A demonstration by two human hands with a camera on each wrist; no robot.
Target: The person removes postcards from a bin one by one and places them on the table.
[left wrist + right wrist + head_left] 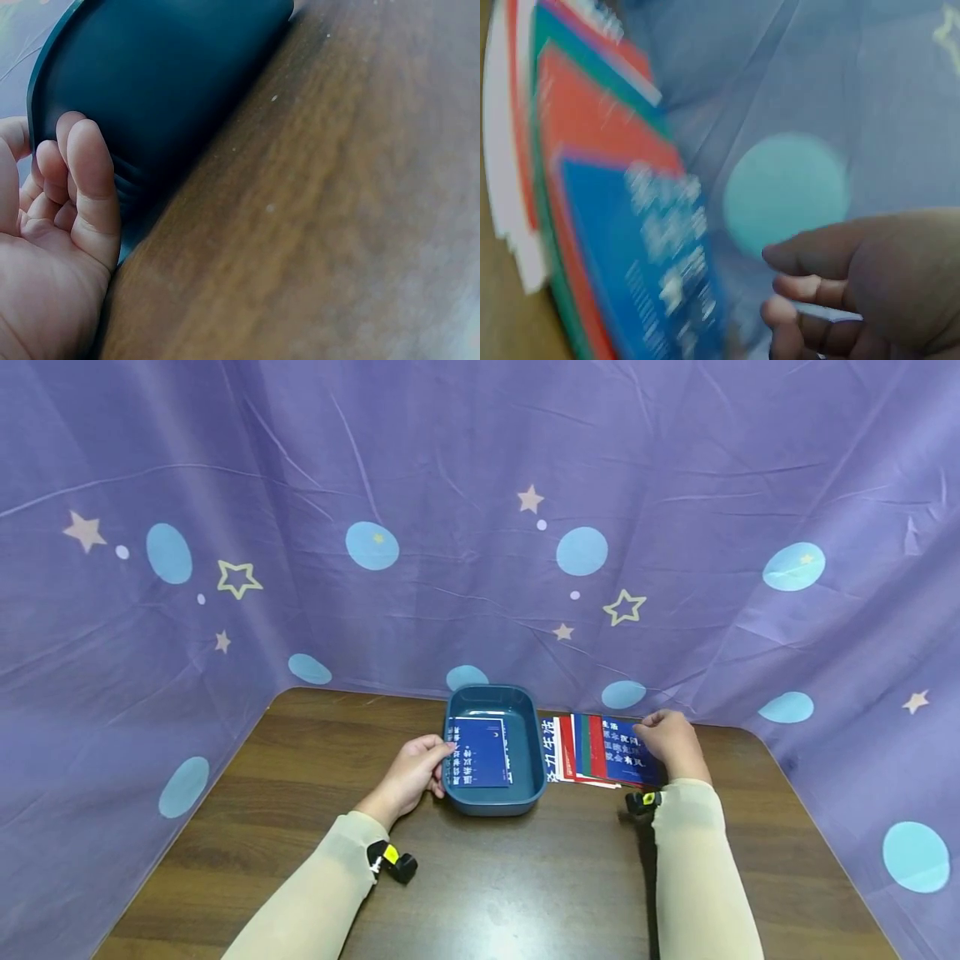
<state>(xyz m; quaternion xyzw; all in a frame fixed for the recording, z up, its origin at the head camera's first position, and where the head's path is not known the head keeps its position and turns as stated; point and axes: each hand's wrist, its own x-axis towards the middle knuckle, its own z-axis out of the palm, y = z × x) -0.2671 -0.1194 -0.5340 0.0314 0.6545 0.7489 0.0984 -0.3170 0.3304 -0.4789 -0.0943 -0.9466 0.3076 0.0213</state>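
Note:
In the head view, a dark teal tray stands near the table's back edge, with blue cards printed in white characters inside it. My left hand grips the tray's left rim, thumb over the edge beside the top card and fingers along the outer wall. To the tray's right lies a fanned row of cards in white, red, green and blue. My right hand hovers at the blue card on its right end. In the right wrist view, its loosely bent fingers stand apart from that card.
The brown wooden table reaches back to a purple curtain with stars and blue spots, which surrounds it on the back and sides. A black wrist camera sits on the left sleeve, and another camera on the right.

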